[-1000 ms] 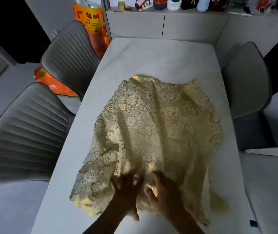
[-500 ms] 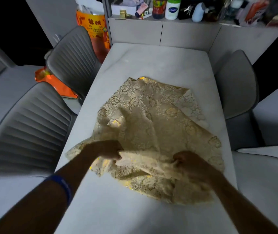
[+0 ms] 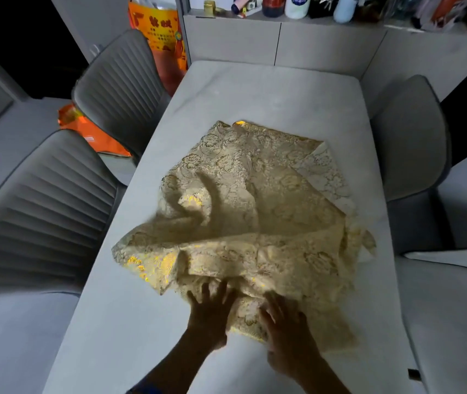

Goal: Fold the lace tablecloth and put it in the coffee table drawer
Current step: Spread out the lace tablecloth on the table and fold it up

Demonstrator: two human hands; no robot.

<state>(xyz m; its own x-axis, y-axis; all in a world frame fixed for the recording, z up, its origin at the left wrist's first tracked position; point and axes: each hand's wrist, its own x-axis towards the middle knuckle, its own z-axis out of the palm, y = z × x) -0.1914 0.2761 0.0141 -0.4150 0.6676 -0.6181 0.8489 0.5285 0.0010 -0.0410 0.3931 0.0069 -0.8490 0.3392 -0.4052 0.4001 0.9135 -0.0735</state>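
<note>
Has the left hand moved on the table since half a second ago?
Yes. The left hand has come back from the table's left edge toward the near edge, now flat on the lace tablecloth.

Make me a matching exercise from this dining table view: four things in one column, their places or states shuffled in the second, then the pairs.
Things:
1. gold lace tablecloth
2. left hand
3. orange printed bag
4. white lotion bottle

Places or states:
A. on the grey cabinet top beyond the table
B. fingers spread flat on the cloth's near edge
C. rumpled, partly folded on the pale table
D. standing behind the far ribbed grey chair

Pairs: 1-C, 2-B, 3-D, 4-A
</note>
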